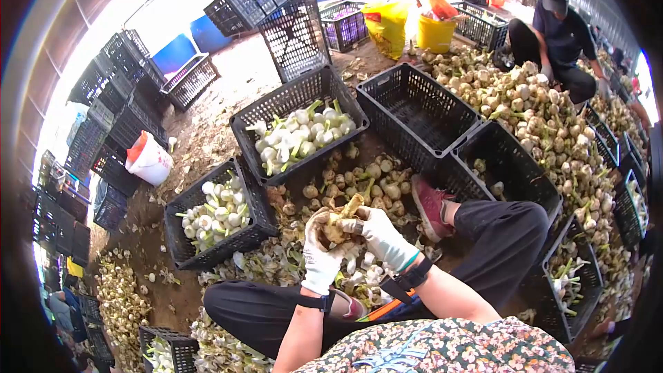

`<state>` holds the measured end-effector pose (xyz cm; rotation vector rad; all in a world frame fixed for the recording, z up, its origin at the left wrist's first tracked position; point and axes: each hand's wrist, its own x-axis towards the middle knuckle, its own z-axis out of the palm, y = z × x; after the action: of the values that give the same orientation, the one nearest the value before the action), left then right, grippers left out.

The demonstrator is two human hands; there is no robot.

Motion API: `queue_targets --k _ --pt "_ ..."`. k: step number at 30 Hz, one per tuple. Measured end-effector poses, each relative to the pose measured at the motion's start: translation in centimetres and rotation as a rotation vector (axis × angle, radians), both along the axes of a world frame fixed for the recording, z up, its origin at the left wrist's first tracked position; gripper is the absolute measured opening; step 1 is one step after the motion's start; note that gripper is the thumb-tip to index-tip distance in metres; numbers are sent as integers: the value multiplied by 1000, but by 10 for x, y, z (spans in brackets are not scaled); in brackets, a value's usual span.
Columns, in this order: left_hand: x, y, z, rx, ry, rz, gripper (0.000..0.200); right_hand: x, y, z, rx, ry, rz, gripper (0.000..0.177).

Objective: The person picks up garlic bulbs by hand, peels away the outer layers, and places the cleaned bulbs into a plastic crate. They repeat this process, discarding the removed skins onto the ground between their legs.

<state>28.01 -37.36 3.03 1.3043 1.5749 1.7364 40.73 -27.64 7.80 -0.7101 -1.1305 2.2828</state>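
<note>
Both my hands wear whitish, soiled gloves and meet in front of my lap. My left hand (321,252) is closed around a brown, unpeeled garlic bulb (337,229), whose stubby stem points up and to the right. The fingers of my right hand (383,236) are pressed on the same bulb near its stem. Beyond my hands lies a small heap of unpeeled garlic (376,183). Loose skins and leaves (273,262) cover the ground below and to the left.
One black crate (304,162) holds cleaned white garlic, and another (207,252) stands to its left with more. A crate (414,107) at upper right shows its bare bottom. A large garlic pile (525,107) rises at right, where a person (559,41) crouches. A white bucket (150,159) stands left.
</note>
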Motion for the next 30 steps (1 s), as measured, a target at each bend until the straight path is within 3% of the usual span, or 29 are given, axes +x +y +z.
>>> queue_targets --k 2,7,8,9,11,14,15,18,19,20,21,22,25,27,28,29,30 --pt "11 -5 9 32 -272 -8 77 8 -2 3 -17 12 24 32" --pt "18 -13 20 17 -305 -23 74 18 -4 1 -40 43 55 32" --pt "18 -17 24 74 -564 -80 70 20 -1 -3 -41 45 54 32" --pt "20 -21 31 131 -824 -136 67 20 2 -11 166 20 28 30" --pt "20 -25 40 127 -808 -141 60 24 7 -26 578 -33 -24 32" --pt "19 -30 40 21 -1021 -207 58 28 6 -21 589 5 -11 33" --pt "21 -31 32 17 -1021 -207 58 30 4 -19 595 -41 12 30" --pt "35 -26 27 35 -366 -12 55 27 -7 -11 489 -220 13 29" --pt "37 -26 37 31 -369 -11 55 29 -14 6 409 -270 -7 31" --pt "39 -26 47 -25 -523 -7 52 37 -17 27 167 -245 36 27" --pt "38 -28 52 -81 -676 -3 49 37 -14 18 165 -245 38 27" --pt "21 -32 48 -139 -829 -182 46 36 -9 5 194 -172 15 26" --pt "14 -29 50 -244 -862 -210 52 34 -9 -7 181 -95 -21 20" --pt "31 -20 38 -31 -497 40 55 31 -10 -5 477 -151 -85 17" --pt "24 -21 30 -61 -198 -2 60 35 -12 3 640 -189 6 15" --pt "26 -25 23 -73 -325 -13 62 35 -10 4 637 -190 8 15" --pt "26 -27 27 -114 -407 -26 63 35 -8 4 450 -179 31 17"
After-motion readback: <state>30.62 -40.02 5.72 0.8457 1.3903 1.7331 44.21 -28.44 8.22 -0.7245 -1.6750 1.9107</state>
